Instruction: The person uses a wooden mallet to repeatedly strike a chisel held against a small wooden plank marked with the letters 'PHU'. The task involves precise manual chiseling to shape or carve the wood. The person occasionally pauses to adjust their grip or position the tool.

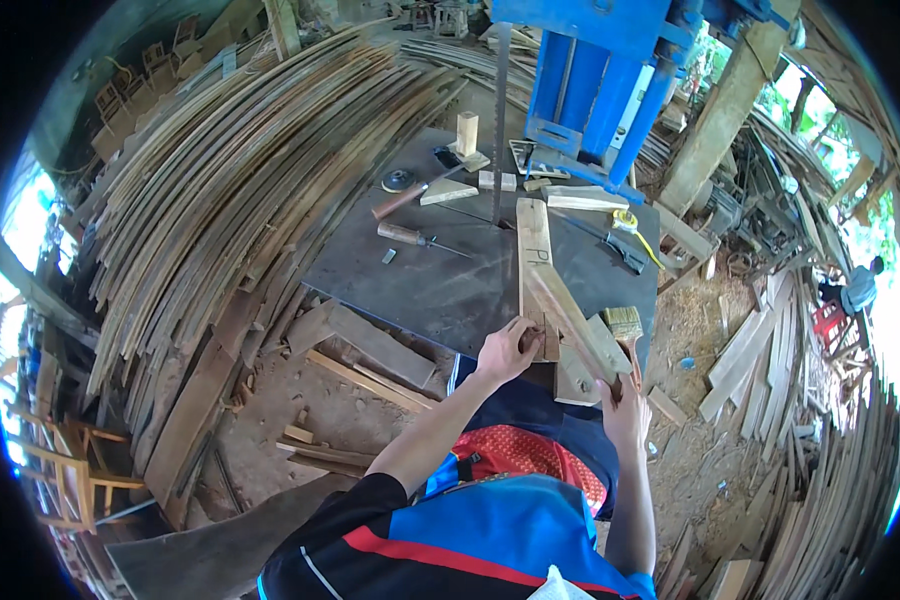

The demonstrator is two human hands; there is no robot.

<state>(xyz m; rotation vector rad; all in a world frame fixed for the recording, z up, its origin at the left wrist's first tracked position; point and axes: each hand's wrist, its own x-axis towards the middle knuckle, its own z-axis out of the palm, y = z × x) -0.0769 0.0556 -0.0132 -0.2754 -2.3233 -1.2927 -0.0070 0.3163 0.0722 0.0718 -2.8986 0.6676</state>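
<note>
On a dark metal saw table (370, 290), a wooden-handled pointed tool (402, 234) is seen toward the left edge, with a triangular offcut (449, 192) farther back. Next, an upright saw blade (497, 120) is seen. At the near edge, the left hand (507, 350) is placed by the end of a long board (533, 230); its thumb and fingers are curled nearly together, but whether anything is pinched cannot be told. The board is laid from the near edge to just right of the blade, apart from it. Across its near half a wooden strip (577, 320) is laid at an angle, its near end gripped by the closed fingers of the right hand (625, 410). Near the right edge, a brush (623, 322) and, farther back, a yellow tape measure (625, 218) are seen.

Marking appears at least partly done: dark lines are drawn on the board. No cut along them can be made out, and neither piece is set against the blade. What else is left cannot be told.
</note>
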